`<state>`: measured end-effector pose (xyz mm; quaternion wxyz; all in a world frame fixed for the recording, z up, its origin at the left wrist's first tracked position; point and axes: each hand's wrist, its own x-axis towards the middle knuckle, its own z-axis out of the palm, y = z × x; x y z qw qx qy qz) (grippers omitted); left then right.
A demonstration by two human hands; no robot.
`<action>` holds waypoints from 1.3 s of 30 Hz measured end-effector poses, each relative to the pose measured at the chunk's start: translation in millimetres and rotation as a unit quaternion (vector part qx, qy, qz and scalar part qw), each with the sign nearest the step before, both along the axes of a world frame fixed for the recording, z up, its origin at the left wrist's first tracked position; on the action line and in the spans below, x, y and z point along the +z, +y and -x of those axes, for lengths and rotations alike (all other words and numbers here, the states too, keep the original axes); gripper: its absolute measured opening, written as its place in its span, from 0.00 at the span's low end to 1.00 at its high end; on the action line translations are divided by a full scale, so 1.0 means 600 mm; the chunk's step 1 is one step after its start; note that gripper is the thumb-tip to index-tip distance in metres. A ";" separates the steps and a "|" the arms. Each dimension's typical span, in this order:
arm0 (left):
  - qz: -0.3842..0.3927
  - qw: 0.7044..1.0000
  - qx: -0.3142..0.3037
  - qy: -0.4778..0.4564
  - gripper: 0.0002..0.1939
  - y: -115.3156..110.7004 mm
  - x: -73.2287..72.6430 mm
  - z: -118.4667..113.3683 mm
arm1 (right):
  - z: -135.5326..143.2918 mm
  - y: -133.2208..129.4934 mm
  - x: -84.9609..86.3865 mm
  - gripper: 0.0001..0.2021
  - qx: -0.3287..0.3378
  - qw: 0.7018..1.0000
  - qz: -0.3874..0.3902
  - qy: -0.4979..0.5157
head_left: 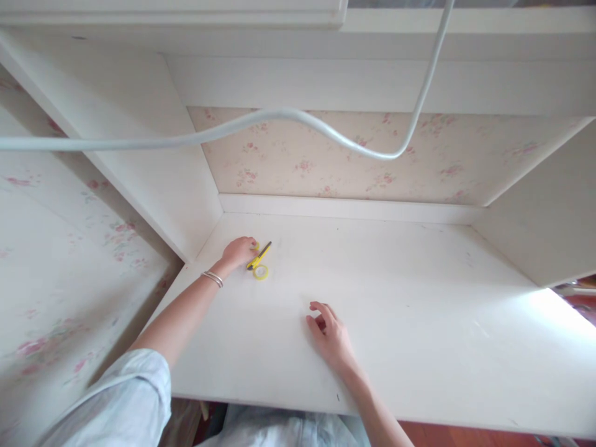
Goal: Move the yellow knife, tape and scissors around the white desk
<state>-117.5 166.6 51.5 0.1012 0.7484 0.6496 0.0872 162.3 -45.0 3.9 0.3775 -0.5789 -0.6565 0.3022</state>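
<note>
My left hand (239, 251) reaches to the left part of the white desk, with its thumb and fingers closed on a small roll of yellow tape (256, 246), partly hidden by the fingers. Just right of it lies a yellow and black utility knife (263, 251), slanting up to the right. A second roll of yellow tape (261, 272) lies flat at the knife's lower end. My right hand (329, 335) rests over the middle of the desk, fingers loosely curled and thumb apart, holding nothing.
The white desktop (395, 298) is bounded by side panels at left and right and a low back strip (349, 208). A white cable (279, 115) hangs across the upper view, in front of a cabinet (186, 12). Floral wallpaper (307, 161) covers the back wall.
</note>
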 end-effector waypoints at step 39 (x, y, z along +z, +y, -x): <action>0.061 0.990 -0.093 -0.084 0.39 0.058 -0.084 0.005 | 0.005 -0.001 0.005 0.11 0.020 1.000 -0.003 -0.021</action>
